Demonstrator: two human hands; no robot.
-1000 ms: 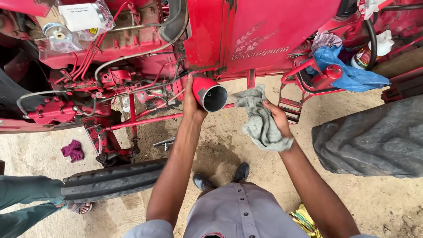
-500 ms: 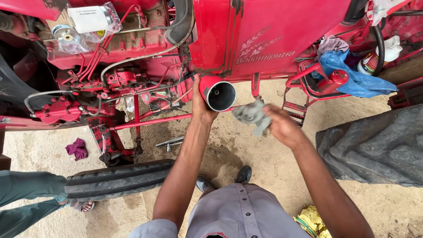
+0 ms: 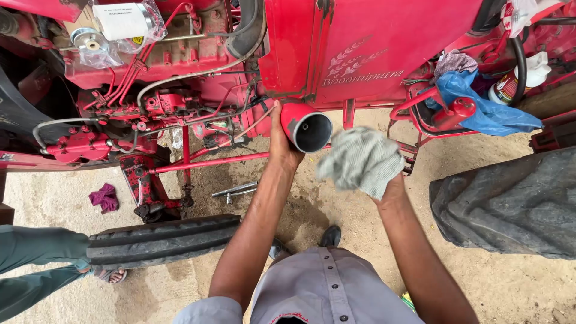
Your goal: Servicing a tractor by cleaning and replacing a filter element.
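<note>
The left hand (image 3: 282,141) is closed around a red metal cup (image 3: 305,126), a short round pot that is dark and hollow inside. The hand grips it from the left side and holds it up next to the red tractor (image 3: 372,54), just under the big flat body panel, with the open mouth of the cup tipped toward the person. The right hand (image 3: 390,183) is mostly hidden under a grey rag (image 3: 362,161) (the cloth covers the fingers, so only the wrist shows), and it looks closed on the rag, which is bunched up and blurry. The rag sits just to the right of the cup and a bit lower, close to it, but it is not clear if they touch. Under the hands is sandy ground (image 3: 516,282). A few metal tools (image 3: 235,191) lie on the sand below the red bar of the tractor. A small purple cloth (image 3: 104,197) lies on the ground far to the left. A thin black front tyre (image 3: 162,240) is low on the left, and a fat black rear tyre (image 3: 510,204) is on the right. A blue bag (image 3: 486,108) rests on the tractor near a white spray can (image 3: 516,81). Another person's leg in green trousers (image 3: 36,264) shows at the left edge.
</note>
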